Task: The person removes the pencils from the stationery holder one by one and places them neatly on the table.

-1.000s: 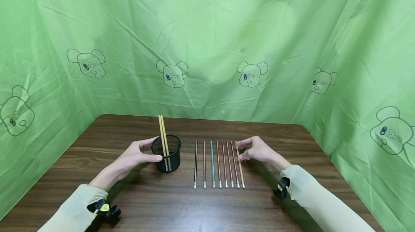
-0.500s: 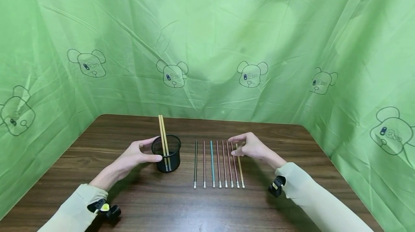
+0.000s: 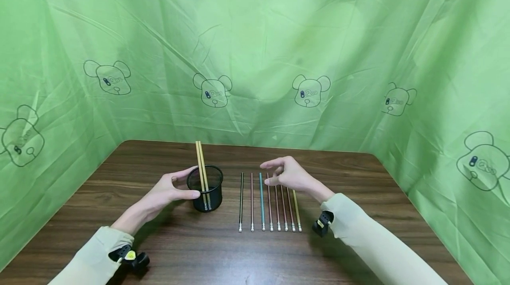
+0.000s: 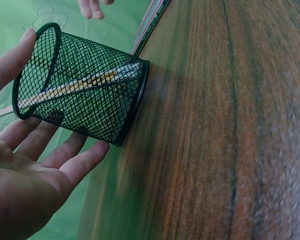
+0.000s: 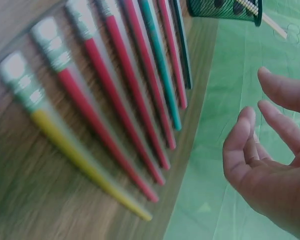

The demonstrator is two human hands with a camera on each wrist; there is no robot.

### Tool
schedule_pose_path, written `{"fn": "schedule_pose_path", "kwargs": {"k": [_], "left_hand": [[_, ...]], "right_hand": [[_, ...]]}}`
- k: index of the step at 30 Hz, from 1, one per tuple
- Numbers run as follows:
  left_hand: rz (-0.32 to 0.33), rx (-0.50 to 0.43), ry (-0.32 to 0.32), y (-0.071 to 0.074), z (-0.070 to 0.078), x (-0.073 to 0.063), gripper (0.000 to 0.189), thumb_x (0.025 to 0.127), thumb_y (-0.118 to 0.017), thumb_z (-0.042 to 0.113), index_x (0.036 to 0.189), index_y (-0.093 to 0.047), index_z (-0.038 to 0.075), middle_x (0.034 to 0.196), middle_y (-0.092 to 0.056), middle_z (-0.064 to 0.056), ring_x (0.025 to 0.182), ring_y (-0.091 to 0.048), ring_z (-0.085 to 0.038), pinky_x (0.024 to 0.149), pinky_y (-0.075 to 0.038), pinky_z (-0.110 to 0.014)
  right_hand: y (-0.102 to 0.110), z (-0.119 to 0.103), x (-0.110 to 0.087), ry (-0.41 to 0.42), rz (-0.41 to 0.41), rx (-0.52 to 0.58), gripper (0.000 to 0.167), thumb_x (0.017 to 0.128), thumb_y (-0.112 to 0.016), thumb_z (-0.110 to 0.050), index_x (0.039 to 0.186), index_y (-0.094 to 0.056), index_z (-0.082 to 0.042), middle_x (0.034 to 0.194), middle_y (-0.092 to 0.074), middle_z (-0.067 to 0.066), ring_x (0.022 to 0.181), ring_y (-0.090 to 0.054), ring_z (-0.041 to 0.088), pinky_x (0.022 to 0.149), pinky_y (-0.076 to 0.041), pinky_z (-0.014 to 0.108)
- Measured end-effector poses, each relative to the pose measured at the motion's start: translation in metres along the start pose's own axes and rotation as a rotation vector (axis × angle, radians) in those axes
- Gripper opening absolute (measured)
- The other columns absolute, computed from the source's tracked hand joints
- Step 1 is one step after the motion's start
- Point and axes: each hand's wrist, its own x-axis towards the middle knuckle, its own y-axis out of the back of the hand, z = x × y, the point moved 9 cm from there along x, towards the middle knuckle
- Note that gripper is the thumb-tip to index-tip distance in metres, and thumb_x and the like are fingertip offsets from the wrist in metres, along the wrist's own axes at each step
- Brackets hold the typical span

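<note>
My left hand (image 3: 161, 193) holds a black mesh pencil cup (image 3: 213, 198) at the table's left middle, thumb at the near rim and fingers round the far side. Two yellow pencils (image 3: 200, 156) stand leaning in the cup; their lower ends show through the mesh in the left wrist view. To the right lies a row of pencils with white erasers toward me: a black pencil (image 3: 241, 205), a red pencil (image 3: 252, 209), a blue pencil (image 3: 262, 205), several more red ones and a yellow pencil (image 3: 297, 214). Above the row's far ends my right hand (image 3: 291, 174) hovers with nothing in it, fingers loosely bent.
The brown wooden table (image 3: 191, 254) is closed in at the back and sides by a green curtain (image 3: 259, 112) with bear-head outlines. Each wrist carries a black camera strap (image 3: 323, 223).
My right hand has moved left from the yellow pencil at the row's right end, across the row toward the blue one. The left hand and cup stay put.
</note>
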Motion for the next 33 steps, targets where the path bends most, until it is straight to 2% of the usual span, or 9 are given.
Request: {"fn": "schedule_pose_path", "kwargs": {"k": [4, 8, 11, 12, 14, 17, 22, 28, 33], "left_hand": [[-0.003, 0.000, 0.005, 0.000, 0.000, 0.000, 0.087, 0.089, -0.087, 0.020, 0.162, -0.042, 0.011, 0.155, -0.053, -0.017, 0.152, -0.030, -0.036, 0.119, -0.017, -0.063], [-0.009, -0.002, 0.011, -0.001, 0.001, 0.000, 0.086, 0.090, -0.086, 0.019, 0.163, -0.041, 0.011, 0.153, -0.055, -0.017, 0.148, -0.038, -0.035, 0.118, -0.021, -0.061], [-0.014, -0.003, 0.017, -0.001, 0.001, -0.001, 0.084, 0.091, -0.085, 0.018, 0.162, -0.042, 0.011, 0.151, -0.056, -0.017, 0.145, -0.041, -0.035, 0.117, -0.023, -0.060], [-0.014, -0.001, 0.018, -0.001, 0.001, -0.001, 0.083, 0.091, -0.084, 0.017, 0.162, -0.042, 0.011, 0.151, -0.056, -0.017, 0.145, -0.041, -0.036, 0.117, -0.023, -0.060], [-0.013, 0.003, 0.020, 0.000, 0.001, -0.001, 0.084, 0.091, -0.085, 0.018, 0.162, -0.042, 0.012, 0.151, -0.056, -0.017, 0.146, -0.040, -0.035, 0.117, -0.023, -0.060], [-0.010, 0.006, 0.017, 0.000, 0.001, 0.000, 0.084, 0.090, -0.085, 0.018, 0.162, -0.042, 0.011, 0.152, -0.056, -0.017, 0.147, -0.039, -0.036, 0.117, -0.023, -0.060], [-0.014, 0.004, 0.010, -0.001, 0.001, 0.000, 0.083, 0.090, -0.085, 0.018, 0.162, -0.043, 0.010, 0.151, -0.057, -0.017, 0.146, -0.040, -0.035, 0.117, -0.023, -0.061], [-0.031, -0.020, 0.013, -0.003, 0.001, 0.001, 0.085, 0.090, -0.085, 0.019, 0.163, -0.041, 0.009, 0.147, -0.059, -0.019, 0.138, -0.051, -0.036, 0.115, -0.030, -0.056], [-0.020, -0.008, 0.017, -0.002, 0.001, 0.001, 0.085, 0.090, -0.085, 0.020, 0.162, -0.042, 0.009, 0.150, -0.057, -0.017, 0.143, -0.045, -0.033, 0.115, -0.030, -0.054]], "right_hand": [[-0.008, -0.012, 0.011, 0.034, -0.012, 0.025, 0.048, 0.087, -0.084, -0.005, 0.134, -0.073, -0.008, 0.060, -0.057, 0.002, 0.052, -0.037, 0.008, 0.051, -0.032, 0.026], [-0.015, -0.027, 0.020, 0.077, -0.005, 0.026, 0.048, 0.087, -0.085, -0.007, 0.133, -0.074, -0.010, 0.096, -0.075, 0.006, 0.061, -0.051, 0.009, 0.056, -0.040, 0.027], [-0.022, -0.039, 0.026, 0.104, -0.002, 0.016, 0.047, 0.088, -0.085, -0.008, 0.134, -0.074, -0.012, 0.125, -0.073, 0.005, 0.078, -0.064, 0.013, 0.069, -0.050, 0.030], [-0.024, -0.042, 0.029, 0.109, -0.001, 0.013, 0.047, 0.088, -0.085, -0.009, 0.134, -0.074, -0.013, 0.127, -0.073, 0.005, 0.084, -0.067, 0.015, 0.074, -0.052, 0.031], [-0.028, -0.049, 0.034, 0.117, 0.002, 0.009, 0.047, 0.088, -0.085, -0.010, 0.134, -0.074, -0.015, 0.128, -0.073, 0.004, 0.093, -0.069, 0.017, 0.081, -0.054, 0.032], [-0.035, -0.059, 0.041, 0.134, 0.002, 0.013, 0.047, 0.088, -0.086, -0.010, 0.133, -0.075, -0.015, 0.125, -0.073, 0.003, 0.091, -0.068, 0.018, 0.077, -0.053, 0.031], [-0.049, -0.072, 0.052, 0.164, -0.018, 0.019, 0.047, 0.088, -0.086, -0.009, 0.133, -0.075, -0.015, 0.123, -0.074, 0.001, 0.081, -0.064, 0.015, 0.069, -0.049, 0.028], [-0.064, -0.084, 0.066, 0.189, -0.028, 0.010, 0.047, 0.087, -0.087, -0.009, 0.132, -0.076, -0.017, 0.121, -0.074, -0.004, 0.072, -0.058, 0.011, 0.065, -0.046, 0.026], [-0.075, -0.089, 0.075, 0.209, -0.043, 0.016, 0.048, 0.086, -0.088, -0.010, 0.132, -0.076, -0.016, 0.120, -0.074, -0.003, 0.062, -0.048, 0.010, 0.058, -0.040, 0.026]]}}
